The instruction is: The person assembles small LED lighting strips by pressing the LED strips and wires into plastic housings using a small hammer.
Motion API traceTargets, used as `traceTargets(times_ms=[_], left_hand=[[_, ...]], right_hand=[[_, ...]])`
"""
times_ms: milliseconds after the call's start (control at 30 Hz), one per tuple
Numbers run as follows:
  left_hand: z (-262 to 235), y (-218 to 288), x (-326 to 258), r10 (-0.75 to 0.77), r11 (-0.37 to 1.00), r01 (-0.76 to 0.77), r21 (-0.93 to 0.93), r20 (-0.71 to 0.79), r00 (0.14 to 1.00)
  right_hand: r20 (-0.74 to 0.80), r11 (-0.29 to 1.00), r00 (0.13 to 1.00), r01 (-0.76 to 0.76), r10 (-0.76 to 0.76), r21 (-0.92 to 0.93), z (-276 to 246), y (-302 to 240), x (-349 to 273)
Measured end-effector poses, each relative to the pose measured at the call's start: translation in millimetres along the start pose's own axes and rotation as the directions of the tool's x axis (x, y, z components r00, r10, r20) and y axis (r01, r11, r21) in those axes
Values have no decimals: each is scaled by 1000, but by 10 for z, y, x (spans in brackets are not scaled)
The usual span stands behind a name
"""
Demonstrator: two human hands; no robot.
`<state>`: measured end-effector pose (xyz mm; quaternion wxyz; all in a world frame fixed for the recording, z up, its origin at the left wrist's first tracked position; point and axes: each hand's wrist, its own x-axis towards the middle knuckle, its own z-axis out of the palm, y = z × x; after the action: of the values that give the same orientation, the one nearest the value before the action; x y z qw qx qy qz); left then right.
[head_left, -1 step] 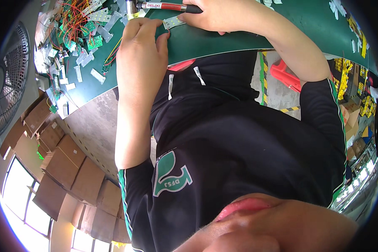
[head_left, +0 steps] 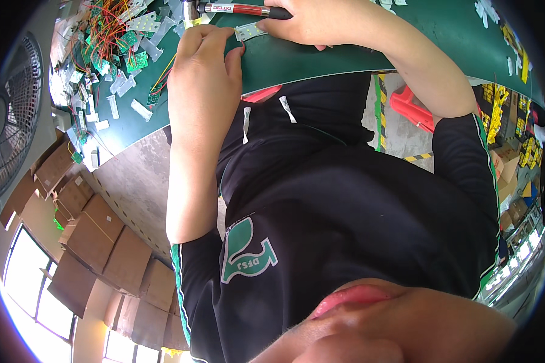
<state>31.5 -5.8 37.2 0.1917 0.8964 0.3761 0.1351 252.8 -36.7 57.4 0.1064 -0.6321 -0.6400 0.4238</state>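
Note:
A short white strip board with yellowish dots (head_left: 248, 31), apparently an LED strip, lies between my hands at the table's near side. My left hand (head_left: 204, 72) is closed, with its fingertips on the strip's left end. My right hand (head_left: 321, 23) has its fingertips on the right end, its other fingers curled under. Just beyond the strip is a hammer (head_left: 239, 9) with a metal head and a red and black handle. The handle's black end sits against my right hand; whether that hand grips it, I cannot tell. Thin red and yellow wires come out beside my left hand.
Left on the green table (head_left: 321, 63) lies a heap of green circuit boards (head_left: 137, 61), orange wires (head_left: 112, 27) and clear plastic pieces (head_left: 126, 85). A fan (head_left: 12, 115) stands at the far left. Cardboard boxes (head_left: 106, 233) are stacked beyond it. A red plastic stool (head_left: 410, 109) is at right.

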Motion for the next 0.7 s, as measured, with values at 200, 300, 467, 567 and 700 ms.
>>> traceTargets(times_ms=[200, 300, 467, 567, 700], left_hand=[[19, -51, 28, 40, 999, -40, 0, -6, 999], [28, -108, 58, 74, 997, -73, -18, 22, 997], [55, -235, 109, 205, 978, -206, -18, -38, 978], [85, -284, 159, 217, 974, -222, -42, -102, 971], [79, -254, 159, 143, 975, -165, -150, -145, 979]], right_hand=[[103, 998, 993, -57, 53, 30, -58, -24, 1], [139, 975, 965, -220, 221, -20, -55, -139, 34], [181, 987, 973, -154, 143, 51, -187, -206, -49], [172, 973, 961, -227, 219, 33, -158, -295, -9], [80, 963, 996, 7, -30, 269, -137, -7, -86]])
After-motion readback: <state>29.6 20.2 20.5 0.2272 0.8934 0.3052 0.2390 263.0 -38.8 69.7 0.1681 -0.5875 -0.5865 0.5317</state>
